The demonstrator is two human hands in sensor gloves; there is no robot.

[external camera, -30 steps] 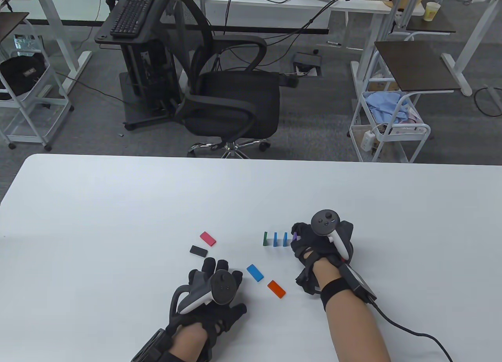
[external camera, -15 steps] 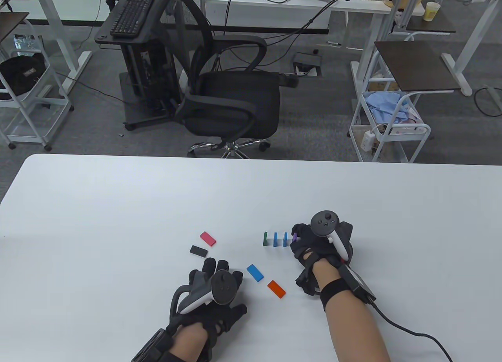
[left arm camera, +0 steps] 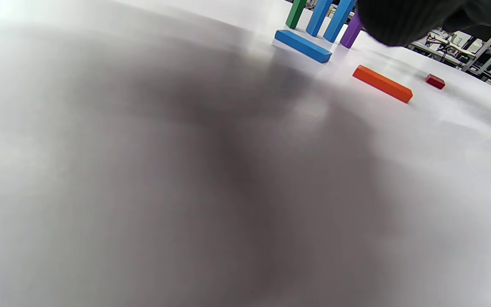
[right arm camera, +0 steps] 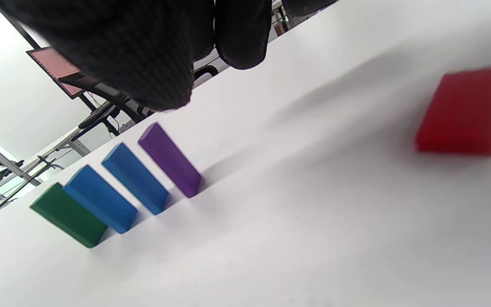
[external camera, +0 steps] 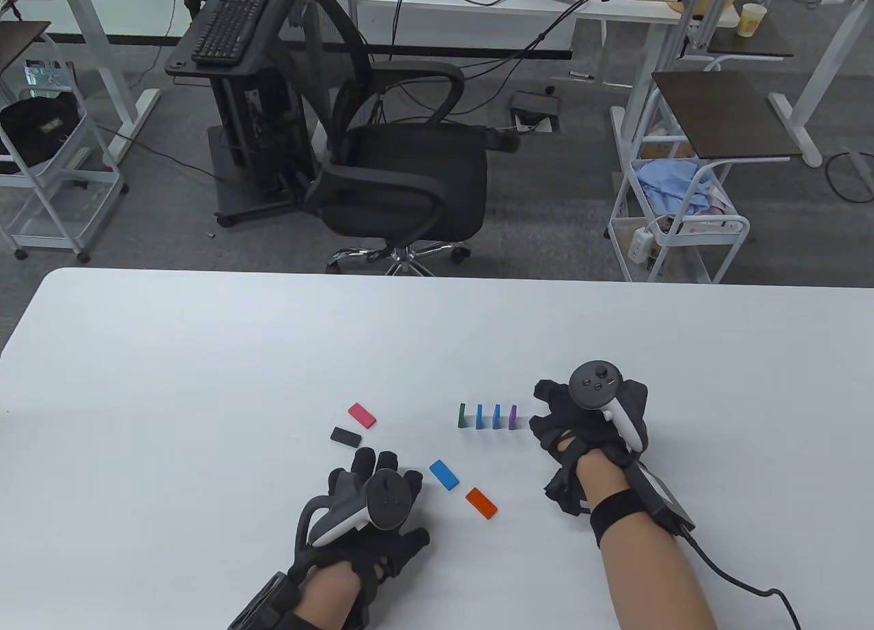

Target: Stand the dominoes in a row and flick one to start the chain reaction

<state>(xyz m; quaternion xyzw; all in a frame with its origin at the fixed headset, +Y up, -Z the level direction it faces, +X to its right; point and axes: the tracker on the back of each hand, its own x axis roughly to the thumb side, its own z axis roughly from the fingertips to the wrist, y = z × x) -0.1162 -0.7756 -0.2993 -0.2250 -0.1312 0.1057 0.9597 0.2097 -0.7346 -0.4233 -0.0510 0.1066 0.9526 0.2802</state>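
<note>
The black-gloved right hand [external camera: 587, 422] hangs loosely curled, empty, beside the standing purple plastic domino [external camera: 513, 417]. The black-gloved left hand [external camera: 372, 514] lies flat, fingers spread; its tracker hides the knuckles.

table view high, looking down | wrist views low, near tabletop — all share the standing domino row [external camera: 487, 416]

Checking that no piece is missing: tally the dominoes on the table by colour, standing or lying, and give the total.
blue dominoes: 3
green domino: 1
purple domino: 1
orange domino: 1
black domino: 1
pink domino: 1
red domino: 1, seen only in the wrist views
Total: 9
</note>
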